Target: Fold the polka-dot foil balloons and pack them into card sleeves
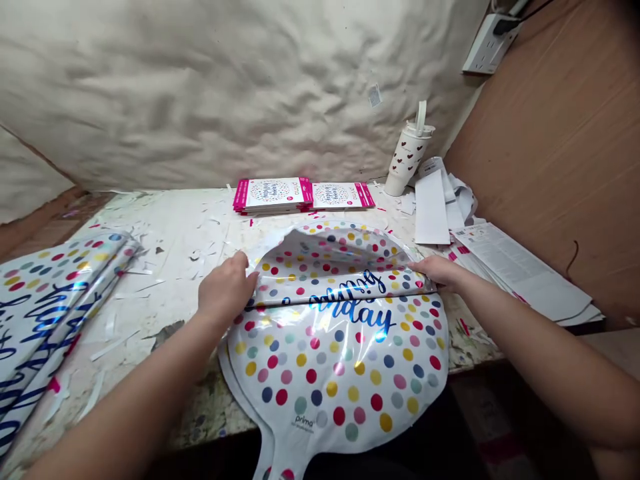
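A flat round foil balloon [335, 360] with coloured dots and blue lettering lies at the table's near edge, its tail hanging over. Its far half is folded toward me along a crease across the middle. My left hand [225, 290] grips the left end of the fold with curled fingers. At the fold's right end, my right hand [437, 272] presses down and pinches the foil.
A stack of the same dotted balloons [45, 313] lies at the left. Pink-edged printed cards [273, 195] sit at the back of the scuffed white table [170, 227], next to a heart-patterned tumbler [407, 160]. White paper sheets [505, 263] pile up at the right by a brown wall.
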The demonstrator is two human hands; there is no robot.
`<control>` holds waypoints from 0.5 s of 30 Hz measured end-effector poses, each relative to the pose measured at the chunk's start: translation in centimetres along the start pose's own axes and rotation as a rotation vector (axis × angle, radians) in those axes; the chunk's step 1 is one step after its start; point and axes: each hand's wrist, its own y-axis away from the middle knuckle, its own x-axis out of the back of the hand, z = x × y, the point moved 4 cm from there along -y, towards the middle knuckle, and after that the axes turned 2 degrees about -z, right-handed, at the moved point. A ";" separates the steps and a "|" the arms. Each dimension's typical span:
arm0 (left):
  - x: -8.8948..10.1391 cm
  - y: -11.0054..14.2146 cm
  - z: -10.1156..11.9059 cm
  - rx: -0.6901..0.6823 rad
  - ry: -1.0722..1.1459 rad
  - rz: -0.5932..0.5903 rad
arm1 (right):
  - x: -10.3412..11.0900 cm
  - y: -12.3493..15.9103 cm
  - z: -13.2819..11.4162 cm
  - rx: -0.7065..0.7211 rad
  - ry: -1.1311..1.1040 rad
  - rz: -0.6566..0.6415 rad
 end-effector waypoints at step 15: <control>-4.5 8.5 8.5 -0.519 -0.042 -0.286 | -9.7 11.2 -9.1 0.829 0.650 0.227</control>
